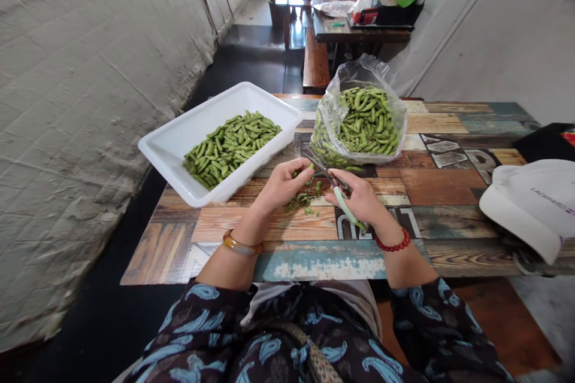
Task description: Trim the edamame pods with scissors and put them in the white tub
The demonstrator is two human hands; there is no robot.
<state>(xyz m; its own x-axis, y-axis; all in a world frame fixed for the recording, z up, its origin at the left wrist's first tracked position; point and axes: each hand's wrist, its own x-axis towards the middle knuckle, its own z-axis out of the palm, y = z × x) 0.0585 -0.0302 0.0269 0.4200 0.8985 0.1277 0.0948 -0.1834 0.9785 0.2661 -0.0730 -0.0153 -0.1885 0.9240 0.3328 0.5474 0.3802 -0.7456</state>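
Observation:
My left hand [287,182] is closed in a pinch, with a green edamame pod [311,166] showing partly at its fingertips. In my right hand [359,194] is a pair of scissors [342,200] with pale green handles, the blades pointing up and left toward the left fingertips. Small green trimmings [302,200] and a loose pod lie on the table under the hands. Left of them a white plastic tub [168,161] holds many pods [233,143]. Beyond my right hand stands a clear plastic bag [327,114], its mouth open, full of pods [371,119].
The patchwork wood-pattern table [449,182] carries a white cap [530,203] and a black item [545,143] at the right. A rough white wall [90,72] runs along the left. Farther back are a wooden bench [315,60] and another table [323,18] with a loaded black tray [386,15].

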